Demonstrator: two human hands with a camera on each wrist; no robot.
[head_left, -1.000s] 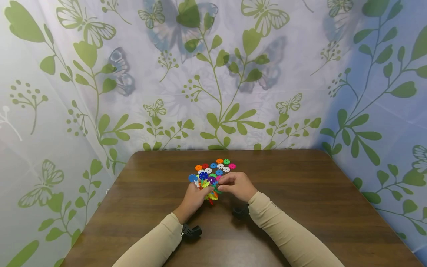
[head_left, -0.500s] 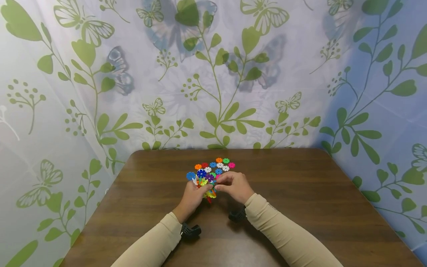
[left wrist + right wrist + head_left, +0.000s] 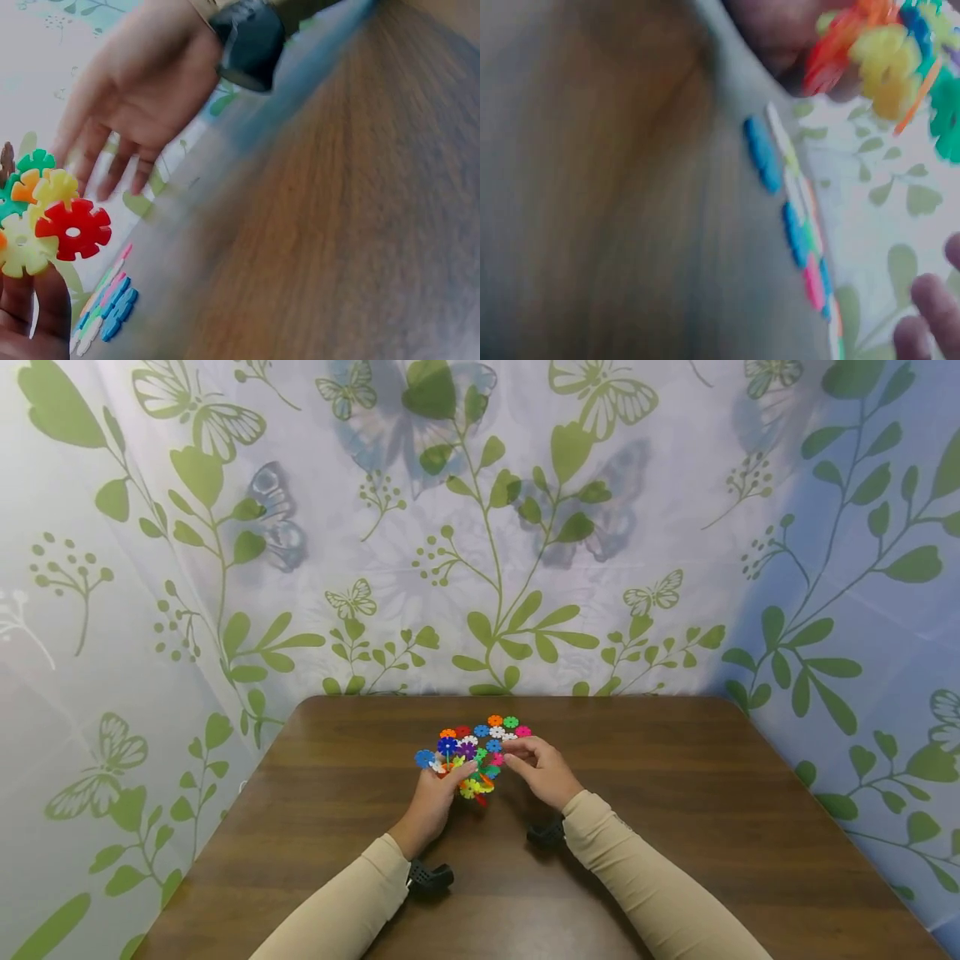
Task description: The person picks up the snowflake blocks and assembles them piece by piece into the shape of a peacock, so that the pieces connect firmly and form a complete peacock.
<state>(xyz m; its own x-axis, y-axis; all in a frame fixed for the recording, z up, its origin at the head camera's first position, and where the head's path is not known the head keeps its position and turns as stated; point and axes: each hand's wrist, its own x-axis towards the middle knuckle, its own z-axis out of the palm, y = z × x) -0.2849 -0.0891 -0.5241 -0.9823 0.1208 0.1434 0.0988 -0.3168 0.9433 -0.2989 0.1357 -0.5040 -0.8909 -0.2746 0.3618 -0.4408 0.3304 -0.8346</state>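
My left hand (image 3: 433,795) grips a cluster of interlocked, notched flower-shaped plastic discs (image 3: 467,750) above the table, thumb on top. Dark blue, purple, yellow, green and orange pieces show in it. A red disc (image 3: 73,229) sticks out from the cluster's near side in the left wrist view. Just to the right is my right hand (image 3: 546,774), apart from the cluster, its fingers loosely bent and holding nothing that I can see. The right wrist view shows yellow discs (image 3: 889,67) blurred beside the left fingers; only the right fingertips (image 3: 934,300) appear there.
Several loose discs lie flat on the brown wooden table (image 3: 637,860) beyond the hands, among them a white disc (image 3: 497,732), a green disc (image 3: 511,722) and a red disc (image 3: 462,730). A leaf-patterned curtain (image 3: 480,527) hangs behind the table.
My right hand's fingers were at the cluster near the left thumb; they have drawn off to the right, leaving a gap. The left hand has tilted the cluster slightly.
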